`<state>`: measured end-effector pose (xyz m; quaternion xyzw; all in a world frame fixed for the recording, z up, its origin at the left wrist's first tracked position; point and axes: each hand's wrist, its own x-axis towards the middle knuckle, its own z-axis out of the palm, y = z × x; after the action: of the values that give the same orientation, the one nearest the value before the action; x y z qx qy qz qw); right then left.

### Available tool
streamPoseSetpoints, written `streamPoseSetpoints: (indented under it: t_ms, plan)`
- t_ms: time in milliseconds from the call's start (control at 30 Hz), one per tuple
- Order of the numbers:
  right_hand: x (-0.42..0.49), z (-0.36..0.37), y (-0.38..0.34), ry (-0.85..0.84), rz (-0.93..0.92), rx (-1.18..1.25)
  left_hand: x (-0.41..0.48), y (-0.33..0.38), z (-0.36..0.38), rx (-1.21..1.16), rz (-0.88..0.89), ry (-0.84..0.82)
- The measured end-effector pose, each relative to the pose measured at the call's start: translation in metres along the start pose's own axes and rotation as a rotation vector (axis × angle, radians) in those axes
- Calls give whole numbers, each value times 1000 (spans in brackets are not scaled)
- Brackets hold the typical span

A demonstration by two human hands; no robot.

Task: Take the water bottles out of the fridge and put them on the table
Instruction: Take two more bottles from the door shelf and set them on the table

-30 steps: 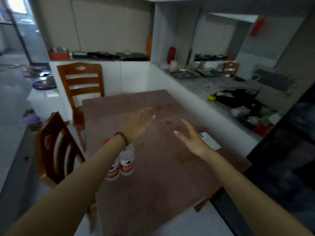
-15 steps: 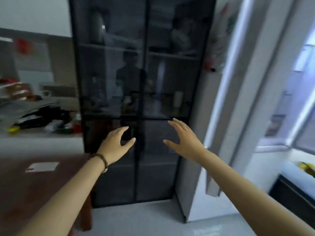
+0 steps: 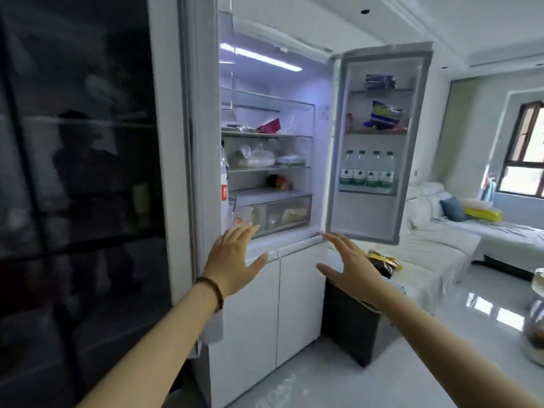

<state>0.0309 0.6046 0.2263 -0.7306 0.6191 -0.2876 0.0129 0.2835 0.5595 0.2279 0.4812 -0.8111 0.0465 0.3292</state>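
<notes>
1. Left hand [image 3: 235, 262] and right hand [image 3: 351, 267] are both spread wide and empty, raised in front of the fridge [image 3: 266, 160], touching nothing.
2. Its right door [image 3: 379, 142] stands open; four bottles [image 3: 366, 172] stand upright side by side in the lower door shelf, above and well apart from the right hand.
3. Judging by this, those four are yet to be taken; the table is out of view, so what has been delivered cannot be told.

Four green-labelled water bottles [image 3: 367, 172] stand in the open fridge door [image 3: 379, 142], one red-labelled bottle [image 3: 224, 178] at the left edge, two bags [image 3: 382, 114] above, two empty hands [image 3: 232, 260].
</notes>
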Motion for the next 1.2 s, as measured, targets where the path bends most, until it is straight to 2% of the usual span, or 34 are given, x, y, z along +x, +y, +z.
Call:
streamPoseSetpoints:
  t_ms: [167,267,367,500,667,833,967,1200]
  plan:
    - [5,-30,101,6,76,28,53,51,44,57,-64,25]
    - [31,-32,136,-9,71,38,83,45,52,121,-112,45]
    - [77,-23,149,-35,-10,37,116,30,55,176,-162,80]
    - [149,3,142,-92,-142,86,162,2,60,277,-198,125]
    - [254,34,118,-109,-290,169,225,-38,66,351,-234,258]
    - [349,59,88,-165,-419,279,276,-82,63,469,-332,305]
    - [411,77,58,-202,-529,426,298,-108,55,533,-414,350]
    - [500,122,1,-268,-716,775,310,-130,51,482,-564,487]
